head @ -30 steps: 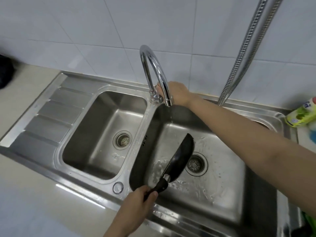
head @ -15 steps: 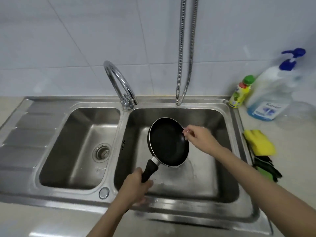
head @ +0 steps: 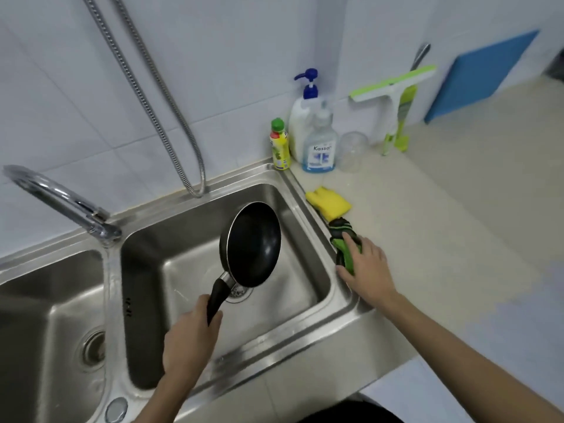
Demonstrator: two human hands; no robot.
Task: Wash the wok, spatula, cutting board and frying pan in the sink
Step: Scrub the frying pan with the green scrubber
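The left hand [head: 189, 343] is clenched around the black handle of the frying pan [head: 251, 244], holding the pan tilted in the air above the right basin of the sink [head: 314, 257], its dark inside facing up and to the right. The drain shows just under the pan's lower edge. The right hand [head: 367, 265] lies on the bench [head: 442, 227] beside the sink rim, fingers curled over a green and black scrubber [head: 343, 236]; the grip seems to close on it, though the palm hides most of the contact. A yellow sponge [head: 329, 204] lies just behind the scrubber, touching the rim. At the back corner stand a small yellow bottle [head: 280, 146] with a green cap, a white pump bottle [head: 300, 117] and a clear soap bottle [head: 320, 146]. A green squeegee [head: 393, 87] leans against the tiled wall. The curved tap [head: 58, 196] stands between the two basins, and a metal hose [head: 158, 96] hangs down the wall behind.
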